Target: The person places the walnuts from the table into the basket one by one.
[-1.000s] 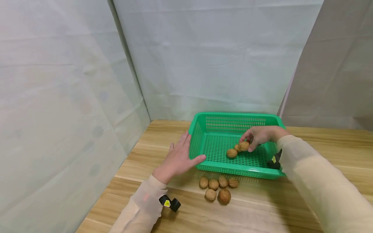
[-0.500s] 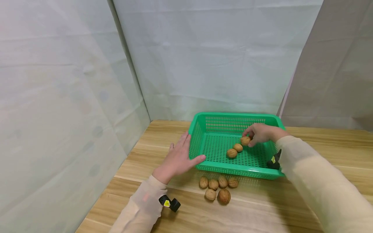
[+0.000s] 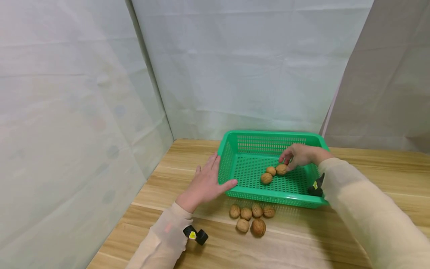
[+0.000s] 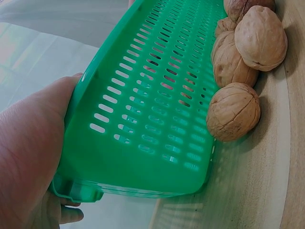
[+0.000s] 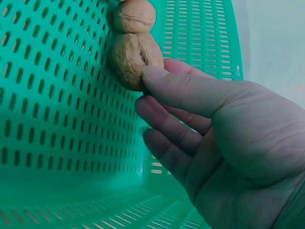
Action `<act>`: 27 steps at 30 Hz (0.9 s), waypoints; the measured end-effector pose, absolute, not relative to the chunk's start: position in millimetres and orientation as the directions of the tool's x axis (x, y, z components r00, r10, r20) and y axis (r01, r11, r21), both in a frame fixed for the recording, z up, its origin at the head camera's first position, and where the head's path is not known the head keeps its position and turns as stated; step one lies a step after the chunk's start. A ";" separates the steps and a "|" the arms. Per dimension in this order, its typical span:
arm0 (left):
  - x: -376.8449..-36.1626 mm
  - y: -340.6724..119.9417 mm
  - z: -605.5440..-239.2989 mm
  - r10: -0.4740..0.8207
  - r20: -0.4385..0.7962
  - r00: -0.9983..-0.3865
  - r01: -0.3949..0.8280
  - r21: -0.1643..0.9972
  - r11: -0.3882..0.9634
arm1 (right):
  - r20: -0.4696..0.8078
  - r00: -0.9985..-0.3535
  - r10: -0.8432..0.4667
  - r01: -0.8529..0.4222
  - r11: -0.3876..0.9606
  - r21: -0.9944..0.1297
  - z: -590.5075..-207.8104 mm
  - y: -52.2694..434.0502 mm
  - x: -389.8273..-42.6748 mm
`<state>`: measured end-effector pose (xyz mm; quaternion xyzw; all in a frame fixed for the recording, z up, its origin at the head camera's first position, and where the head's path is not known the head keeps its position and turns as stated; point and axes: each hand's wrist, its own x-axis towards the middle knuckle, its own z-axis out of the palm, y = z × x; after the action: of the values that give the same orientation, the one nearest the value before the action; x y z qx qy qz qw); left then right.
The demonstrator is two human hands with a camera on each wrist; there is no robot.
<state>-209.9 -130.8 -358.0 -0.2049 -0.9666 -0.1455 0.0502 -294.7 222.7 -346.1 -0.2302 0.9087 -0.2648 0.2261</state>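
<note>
A green slotted plastic basket [image 3: 275, 192] stands on the table with three walnuts in a slanting row on its floor. My right hand [image 3: 300, 154] reaches in over the right side and pinches the rearmost walnut [image 3: 281, 169] between thumb and fingers. In the right wrist view the thumb tip lies on that walnut [image 5: 131, 59], which touches a smaller walnut [image 5: 136, 15]. Nearest the front is the third walnut [image 3: 267, 178]. My left hand [image 3: 206, 181] rests against the basket's left side, fingers straight, thumb over the front corner of the rim.
Several loose walnuts [image 3: 246, 213] lie on the wooden table [image 3: 161, 186] in front of the basket, also close beside its wall in the left wrist view. Pale cloth screens [image 3: 242, 74] rise behind and to the left. Each sleeve carries a small black wrist camera [image 3: 196, 234].
The walnut in my right hand first moved back, away from the small one, then came forward against it again. The small walnut shifted slightly left. My left hand has stayed in place.
</note>
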 end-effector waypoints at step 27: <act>-213.4 -126.5 -363.1 0.382 0.138 -0.914 0.405 0.252 0.879 | -0.078 -0.849 -0.522 -0.225 0.491 -0.842 -305.7 223.9 -285.7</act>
<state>-213.4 -126.5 -363.1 -0.2032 -0.9683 -0.1389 0.0423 -285.7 223.9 -305.7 -0.2203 0.8477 -0.4540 0.1637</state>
